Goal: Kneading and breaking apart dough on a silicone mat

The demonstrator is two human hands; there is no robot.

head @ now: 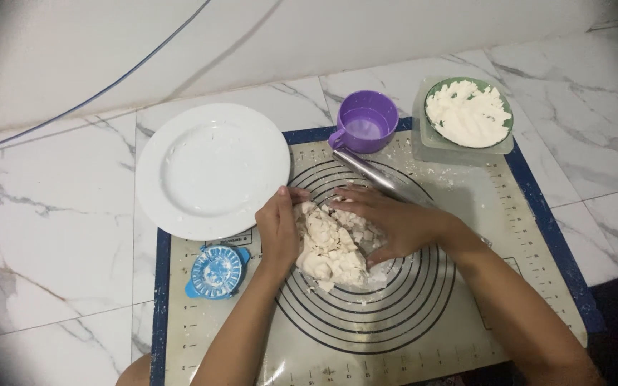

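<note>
Dough (pixel 330 246) at a rough, shaggy stage: cracked, flaky on top, loose crumbs along the upper edge, only the lower end smooth. Gathered into one heap, though, at the centre of the ringed circles on the baking mat (pixel 531 286), so mixing judged done, kneading judged barely begun. No flattening yet; metal rolling pin (pixel 373 175) lying untouched on the mat just beyond the heap, slanting from near the purple cup (pixel 364 121) towards the right wrist. White plate (pixel 212 170) bare, overlapping the mat's upper left corner. Blue round press mould (pixel 216 271) at the mat's left edge, closed, holding no dough. Green bowl (pixel 468 113) of white floury stuff (sitting in a clear square container) at the mat's top right, well apart from the heap. Shaping and cutting all judged left.

Left hand (pixel 278 232): fingers together and curled, palm set edge-on against the left flank of the dough, touching and bracing, clamped on nothing. Right hand (pixel 395 221): fingers spread a little and laid flat across the top and right side of the heap, pressing down, fingertips pointing left towards the other hand. Neither hand wrapped around anything; both open against the dough, cupping from either side. Flour dusting on the mat around the heap and up towards the bowl. Marble floor (pixel 51 250) under everything.
</note>
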